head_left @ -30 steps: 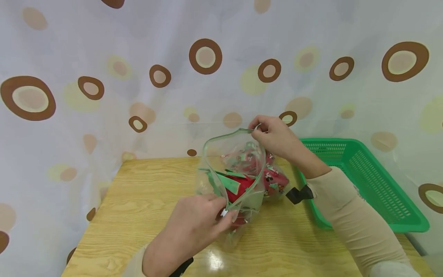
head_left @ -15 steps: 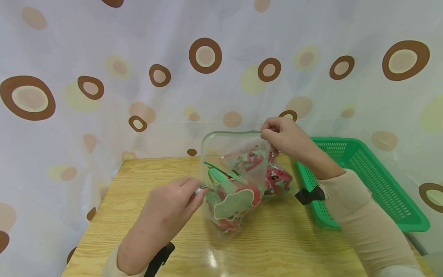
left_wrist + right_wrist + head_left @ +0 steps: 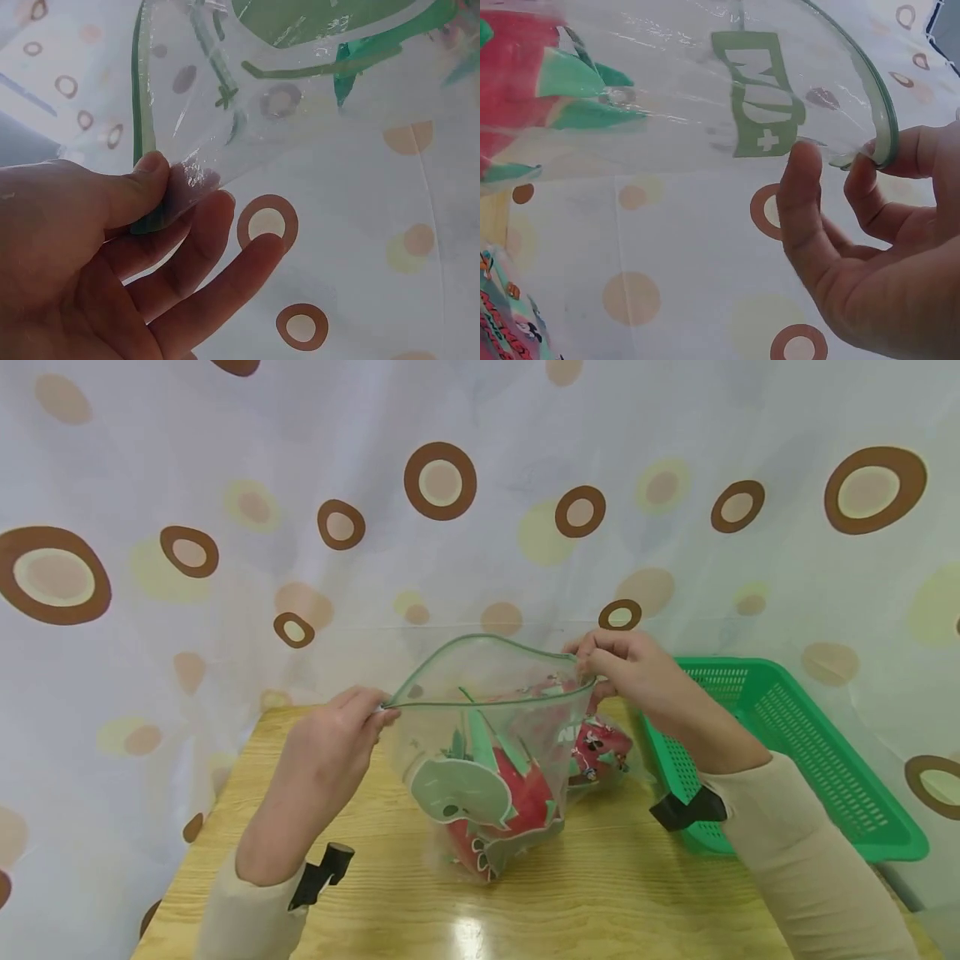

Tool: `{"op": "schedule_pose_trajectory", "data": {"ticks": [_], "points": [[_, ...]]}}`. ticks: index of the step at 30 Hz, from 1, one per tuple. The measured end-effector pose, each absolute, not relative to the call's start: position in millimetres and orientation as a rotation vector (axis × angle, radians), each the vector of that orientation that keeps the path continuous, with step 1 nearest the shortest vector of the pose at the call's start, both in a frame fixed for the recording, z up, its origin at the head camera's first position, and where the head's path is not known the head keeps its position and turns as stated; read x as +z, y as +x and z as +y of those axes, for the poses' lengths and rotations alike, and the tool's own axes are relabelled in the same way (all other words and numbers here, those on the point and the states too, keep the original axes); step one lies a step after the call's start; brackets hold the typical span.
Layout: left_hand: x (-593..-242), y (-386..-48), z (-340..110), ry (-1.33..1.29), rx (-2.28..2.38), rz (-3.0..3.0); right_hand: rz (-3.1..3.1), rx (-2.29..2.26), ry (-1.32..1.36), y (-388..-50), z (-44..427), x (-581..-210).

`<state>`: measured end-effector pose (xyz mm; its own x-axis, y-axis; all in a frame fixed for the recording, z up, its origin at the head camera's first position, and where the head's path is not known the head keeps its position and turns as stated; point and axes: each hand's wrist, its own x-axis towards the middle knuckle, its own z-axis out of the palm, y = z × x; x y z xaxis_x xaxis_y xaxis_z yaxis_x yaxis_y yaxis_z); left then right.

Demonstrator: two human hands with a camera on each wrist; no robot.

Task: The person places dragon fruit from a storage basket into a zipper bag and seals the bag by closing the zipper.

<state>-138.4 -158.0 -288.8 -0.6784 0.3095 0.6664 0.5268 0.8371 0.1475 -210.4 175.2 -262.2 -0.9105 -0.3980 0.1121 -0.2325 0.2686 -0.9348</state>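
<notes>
A clear zip bag (image 3: 457,789) with a green zip edge and pale green print stands tilted on the table, its mouth spread wide. Inside it shows a red and green packet (image 3: 528,793), also visible through the plastic in the right wrist view. My left hand (image 3: 322,760) pinches the left corner of the mouth; in the left wrist view the thumb presses the plastic against the index finger, the other fingers loosely bent. At the opposite corner, my right hand (image 3: 637,681) holds the zip edge (image 3: 887,124) between its fingers.
Behind the bag, to the right, lies a second clear bag with a red cartoon-printed packet (image 3: 600,747). A green plastic basket (image 3: 832,760) stands at the right of the wooden table (image 3: 360,877). A dotted curtain (image 3: 480,552) hangs behind.
My left hand has moved left and upward with its corner of the bag, stretching the mouth wide. My right hand has shifted slightly right and down. The bag has turned, its print facing forward.
</notes>
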Motion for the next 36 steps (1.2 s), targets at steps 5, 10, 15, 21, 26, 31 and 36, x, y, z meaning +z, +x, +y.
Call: {"op": "schedule_pose_trajectory", "data": {"ticks": [5, 10, 15, 21, 26, 31, 36], "points": [[-290.6, -148.1, -160.2, -0.590, -0.466, -2.410, 2.218, -1.807, -0.638, -207.2, 178.8, -269.7], [-291.9, -154.4, -160.0, -0.572, -0.509, -2.447, 2.152, -1.850, -0.657, -205.1, 180.7, -278.4], [-293.3, -159.1, -158.1, -0.562, -0.565, -2.467, 2.150, -1.871, -0.666, -203.6, 181.8, -282.8], [-295.4, -161.6, -156.0, -0.542, -0.612, -2.481, 2.229, -1.789, -0.788, -195.3, 189.4, -287.4], [-295.4, -161.7, -152.0, -0.539, -0.650, -2.485, 2.267, -1.686, -1.095, -187.6, 196.2, -294.4], [-294.9, -161.3, -148.6, -0.538, -0.681, -2.487, 2.280, -1.551, -1.444, -184.5, 197.9, -300.6], [-294.5, -161.4, -150.2, -0.544, -0.719, -2.498, 2.522, -1.465, -1.499, -186.1, 199.7, -303.9]]}}
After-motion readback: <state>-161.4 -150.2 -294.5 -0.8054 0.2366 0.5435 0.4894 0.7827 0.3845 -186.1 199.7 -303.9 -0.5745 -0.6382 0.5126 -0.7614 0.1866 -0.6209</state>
